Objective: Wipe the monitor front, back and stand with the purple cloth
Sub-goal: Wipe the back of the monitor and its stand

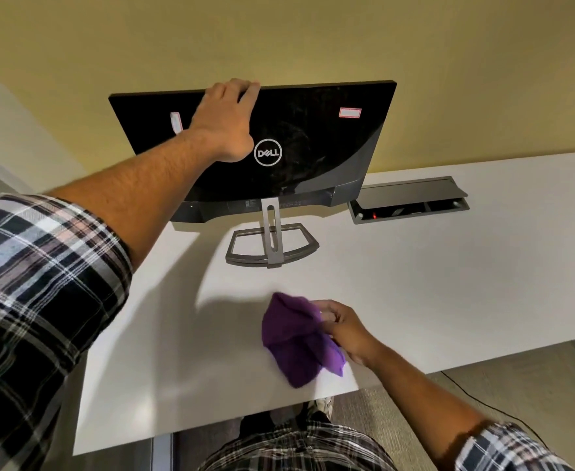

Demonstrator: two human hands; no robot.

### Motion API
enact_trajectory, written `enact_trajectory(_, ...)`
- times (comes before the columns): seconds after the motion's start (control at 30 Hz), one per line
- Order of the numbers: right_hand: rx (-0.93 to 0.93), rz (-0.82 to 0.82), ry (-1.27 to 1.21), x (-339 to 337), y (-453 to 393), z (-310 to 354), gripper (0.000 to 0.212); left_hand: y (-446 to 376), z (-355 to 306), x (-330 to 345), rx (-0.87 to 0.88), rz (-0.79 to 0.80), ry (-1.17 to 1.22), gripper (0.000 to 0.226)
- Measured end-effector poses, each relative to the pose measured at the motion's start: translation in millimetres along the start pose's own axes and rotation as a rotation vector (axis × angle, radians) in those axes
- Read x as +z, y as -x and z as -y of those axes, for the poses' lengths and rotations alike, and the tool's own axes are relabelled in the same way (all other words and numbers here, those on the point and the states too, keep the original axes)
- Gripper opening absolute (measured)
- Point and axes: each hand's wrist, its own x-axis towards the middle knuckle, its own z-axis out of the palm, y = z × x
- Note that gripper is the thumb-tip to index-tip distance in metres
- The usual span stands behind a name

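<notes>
The left hand (226,122) grips the top edge of the monitor (299,144) — likely steadying it, its back turned toward the person — while the right hand (344,329) pinches the bunched purple cloth (296,345) low over the white surface (449,266), near the stand (272,246).

Glossy black monitor (299,141) back with a grey stand (272,244), purple cloth (298,339), white desk (432,273), yellow wall (279,39), black-and-white plaid sleeve (31,294).
</notes>
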Motion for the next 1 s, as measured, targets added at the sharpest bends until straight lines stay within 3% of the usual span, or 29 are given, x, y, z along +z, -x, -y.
enact_trajectory(0.07, 0.17, 0.029, -0.161, -11.7, -1.2, 1.6, 0.045, -0.5, -1.1, 0.6, -0.005, -0.006, -0.003, 0.089)
enact_trajectory(0.13, 0.255, -0.027, -0.169, -21.6, -1.3, -1.3, 0.045, 0.1, -1.9, 0.8, -0.011, -0.004, -0.006, 0.089)
enact_trajectory(0.27, 0.23, -0.201, -0.167, -19.0, 1.0, -0.4, 0.017, 2.8, -2.6, 1.5, -0.011, -0.003, -0.006, 0.091)
enact_trajectory(0.3, 0.197, -0.203, -0.165, -14.6, 0.5, -0.3, 0.018, 3.4, -2.5, 2.0, -0.01, -0.004, -0.007, 0.092)
enact_trajectory(0.5, 0.074, -0.294, 0.305, 10.0, -12.0, -0.1, 0.056, 2.8, -3.3, 3.2, -0.011, 0.001, -0.022, 0.093)
enact_trajectory(0.57, 0.074, -0.296, 0.476, 13.4, -18.1, 4.7, 0.041, 4.2, -3.9, 2.0, -0.013, 0.008, -0.015, 0.093)
enact_trajectory(0.67, 0.068, -0.302, 0.525, 7.5, -24.0, 8.9, 0.007, 6.3, -4.5, 0.9, -0.008, 0.002, -0.014, 0.092)
enact_trajectory(0.77, 0.046, -0.223, 0.489, -15.2, -24.1, 16.8, 0.015, 8.6, -5.2, 1.5, -0.004, -0.007, -0.016, 0.092)
enact_trajectory(0.9, -0.021, -0.261, 0.727, -44.5, -23.4, 32.0, 0.008, 10.8, -5.9, 1.4, 0.001, -0.012, -0.01, 0.092)
enact_trajectory(1.0, -0.108, -0.378, 0.936, -35.3, -20.7, 36.2, 0.039, 11.0, -6.2, 2.3, 0.004, -0.022, -0.013, 0.092)
